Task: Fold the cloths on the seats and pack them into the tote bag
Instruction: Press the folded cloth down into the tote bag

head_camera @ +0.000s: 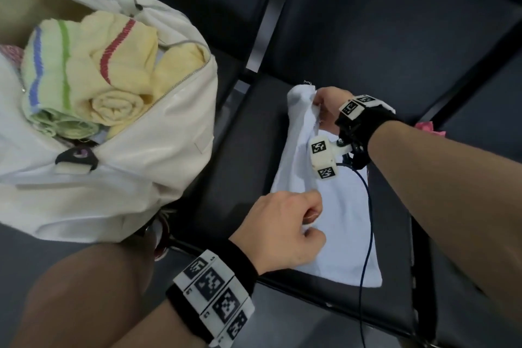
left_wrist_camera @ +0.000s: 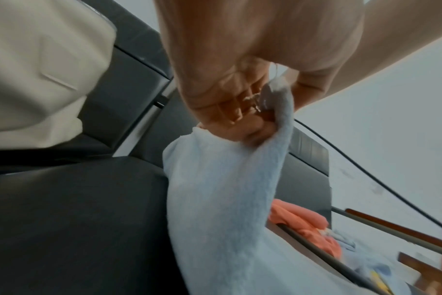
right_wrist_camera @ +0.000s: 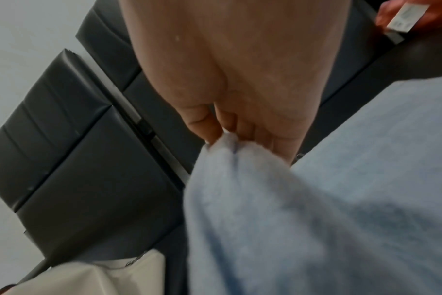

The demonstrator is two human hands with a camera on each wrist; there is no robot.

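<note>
A white cloth lies on a dark seat in the head view, its left side lifted. My left hand pinches the cloth's near edge between thumb and curled fingers. My right hand pinches the far corner and holds it up. The cream tote bag stands open on the left with rolled yellow striped cloths inside.
A pink cloth shows at the right behind my right forearm, also seen as orange cloth on the neighbouring seat. A thin dark cable hangs from the right wrist camera across the white cloth. Dark seat backs rise beyond.
</note>
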